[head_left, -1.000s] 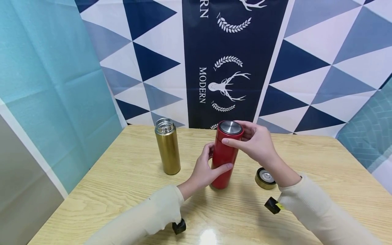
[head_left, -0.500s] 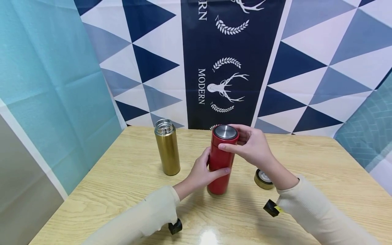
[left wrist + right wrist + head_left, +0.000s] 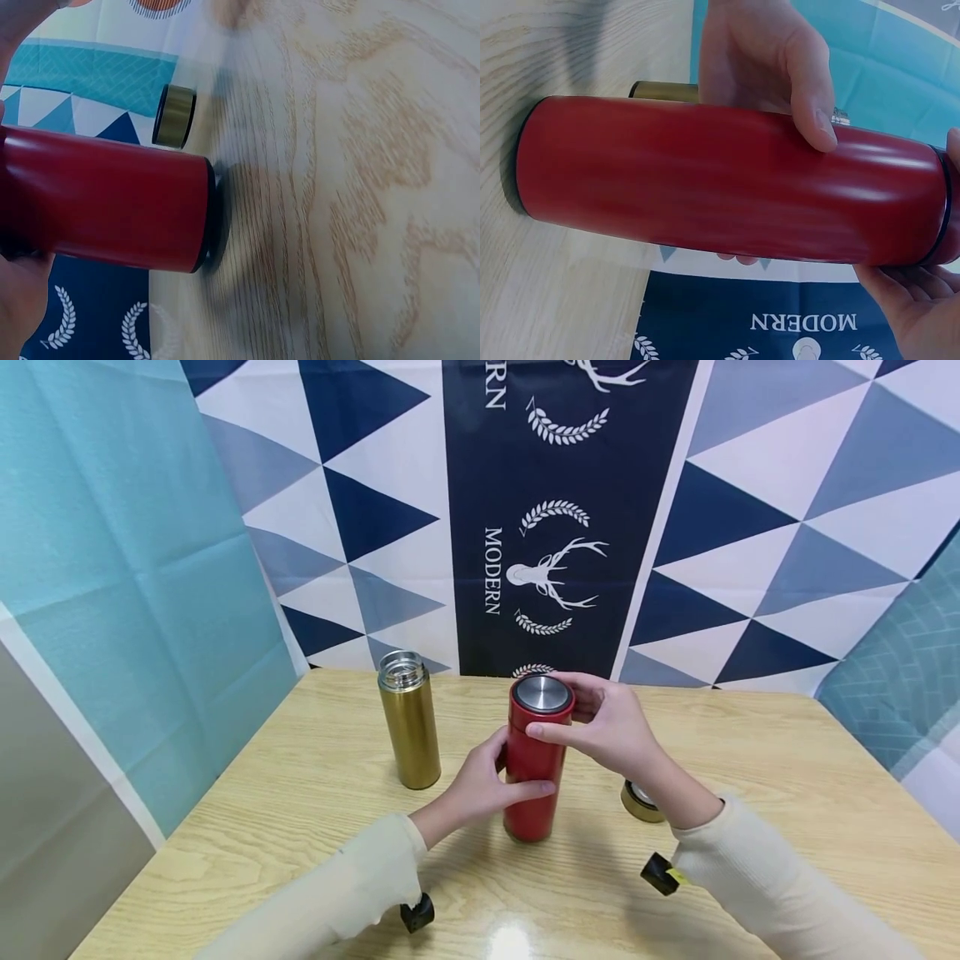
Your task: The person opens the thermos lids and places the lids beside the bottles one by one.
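Red flask (image 3: 534,764) upright mid-table. Left hand (image 3: 474,785) wrapped round body, right hand (image 3: 609,727) pinching lid (image 3: 542,693). Likely rigid steel, slick finish; best gripped mid-body, twisted at lid rim.

My pale wood-grain worktop (image 3: 750,777) carries a tall red metal flask (image 3: 532,768) standing upright near its middle, an open gold metal flask (image 3: 408,727) well to its left, and a small gold round lid (image 3: 641,802) just right.

Pale wood table (image 3: 787,777) — triangle-patterned backdrop (image 3: 750,527), probably cloth.
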{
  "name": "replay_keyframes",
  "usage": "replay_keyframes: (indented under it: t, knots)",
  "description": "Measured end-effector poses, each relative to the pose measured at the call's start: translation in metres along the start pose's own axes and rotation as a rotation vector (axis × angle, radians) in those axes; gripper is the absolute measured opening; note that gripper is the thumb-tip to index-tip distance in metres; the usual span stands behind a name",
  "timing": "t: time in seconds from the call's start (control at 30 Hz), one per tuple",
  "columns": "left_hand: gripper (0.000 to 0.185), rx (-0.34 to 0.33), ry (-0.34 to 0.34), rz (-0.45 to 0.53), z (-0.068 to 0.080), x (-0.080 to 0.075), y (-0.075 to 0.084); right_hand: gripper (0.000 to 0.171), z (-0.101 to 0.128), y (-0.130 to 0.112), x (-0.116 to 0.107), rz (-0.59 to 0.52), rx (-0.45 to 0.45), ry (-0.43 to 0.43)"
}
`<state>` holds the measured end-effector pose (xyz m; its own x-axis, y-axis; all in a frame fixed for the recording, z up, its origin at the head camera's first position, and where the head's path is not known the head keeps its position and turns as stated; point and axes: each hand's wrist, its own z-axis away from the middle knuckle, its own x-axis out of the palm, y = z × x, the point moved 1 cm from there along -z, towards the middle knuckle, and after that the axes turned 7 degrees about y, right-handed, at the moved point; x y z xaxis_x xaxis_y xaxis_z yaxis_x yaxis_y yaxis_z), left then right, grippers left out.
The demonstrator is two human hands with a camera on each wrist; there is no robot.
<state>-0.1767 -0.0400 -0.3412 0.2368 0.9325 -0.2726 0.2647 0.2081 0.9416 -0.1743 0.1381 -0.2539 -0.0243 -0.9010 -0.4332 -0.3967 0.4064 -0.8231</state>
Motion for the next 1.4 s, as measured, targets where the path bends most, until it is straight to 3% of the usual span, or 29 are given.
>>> replay_keyframes:
  t: [0.23, 0.67, 0.87, 1.0, 1.2, 1.4]
  knots:
    - [0.058, -0.003, -0.025, -0.015, 0.001, -0.005, -0.004, 0.057, -0.001, 0.003, 0.005, -0.021, 0.013, -0.009]
    - [0.06, 0.017, -0.054, -0.03, 0.005, -0.008, -0.006, 0.057, 0.005, 0.002, 0.008, -0.002, -0.054, -0.087]
    - [0.061, 0.056, -0.017, -0.015, 0.005, -0.007, -0.005, 0.066, 0.009, 0.0, 0.006, -0.039, -0.026, -0.111]
    - [0.063, 0.08, 0.049, -0.01, 0.006, -0.005, -0.003, 0.074, 0.014, -0.003, 0.013, -0.088, -0.014, -0.052]
    - [0.069, 0.103, 0.102, -0.01, 0.008, 0.002, -0.001, 0.074, 0.019, -0.005, 0.026, -0.023, -0.011, 0.112]
    - [0.059, 0.087, 0.098, -0.047, 0.003, -0.001, 0.002, 0.068, 0.017, -0.007, 0.023, -0.046, 0.019, 0.102]
